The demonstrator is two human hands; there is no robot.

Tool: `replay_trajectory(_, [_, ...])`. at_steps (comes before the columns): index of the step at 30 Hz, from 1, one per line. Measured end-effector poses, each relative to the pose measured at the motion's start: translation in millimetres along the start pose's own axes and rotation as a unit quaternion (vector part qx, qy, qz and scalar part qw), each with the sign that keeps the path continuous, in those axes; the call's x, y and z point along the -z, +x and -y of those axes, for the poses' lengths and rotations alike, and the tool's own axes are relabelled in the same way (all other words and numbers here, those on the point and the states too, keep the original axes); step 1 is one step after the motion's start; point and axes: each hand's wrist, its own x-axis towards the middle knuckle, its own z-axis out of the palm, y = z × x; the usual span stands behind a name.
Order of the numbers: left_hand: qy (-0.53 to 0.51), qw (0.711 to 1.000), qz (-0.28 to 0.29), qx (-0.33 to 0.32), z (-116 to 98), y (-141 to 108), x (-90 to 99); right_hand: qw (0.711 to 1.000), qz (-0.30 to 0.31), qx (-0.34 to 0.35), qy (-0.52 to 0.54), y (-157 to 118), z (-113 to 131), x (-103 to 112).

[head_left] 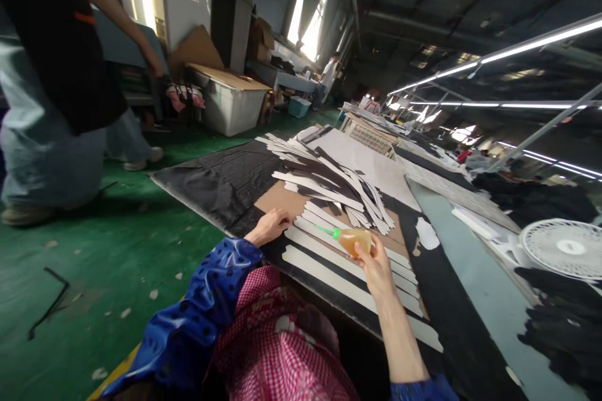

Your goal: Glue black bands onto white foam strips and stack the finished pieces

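My right hand (372,258) is wrapped round a bottle (352,240) of amber liquid, its thin green nozzle pointing left over the strips. Several long white strips (329,272) lie side by side on brown cardboard (273,199) and black cloth. At the left ends of these strips rests my left hand (274,223), its fingers curled and close together; whether they pinch a strip is too small to tell. Behind them is a loose, fanned pile of white and black strips (324,178).
A person (56,75) stands at the left on the green floor. A white fan (564,247) and black fabric (559,326) are at the right. Beyond the table's far side are a plastic crate (369,138) and a grey bin (231,105).
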Motion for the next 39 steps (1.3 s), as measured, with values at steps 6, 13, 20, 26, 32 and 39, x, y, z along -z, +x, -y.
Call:
replay_trajectory(6, [-0.008, 1.000, -0.007, -0.021, 0.7, -1.7, -1.8, 0.999, 0.031, -0.008, -0.034, 14.3, -7.2, -30.5])
replay_trajectory(13, [0.000, 1.000, -0.012, -0.019, -1.0, -1.5, -1.7, 0.995, 0.056, 0.013, -0.076, 18.5, -10.3, -37.7])
replay_trajectory(20, [0.042, 0.999, 0.013, -0.030, 8.4, -0.5, -10.9, 0.992, 0.050, 0.038, -0.106, 17.1, -16.1, -31.2])
replay_trajectory(26, [0.059, 0.998, 0.010, -0.033, 8.8, -0.8, -11.2, 0.992, 0.019, 0.036, -0.117, 16.1, -17.2, -10.2])
replay_trajectory(32, [0.079, 0.997, -0.008, -0.017, 7.9, -2.5, -11.6, 0.992, 0.007, 0.044, -0.122, 12.0, -11.4, 6.2])
replay_trajectory(39, [0.077, 0.997, 0.007, -0.008, 3.8, -3.5, -10.0, 0.983, 0.001, 0.071, -0.167, 12.2, -7.6, 24.8])
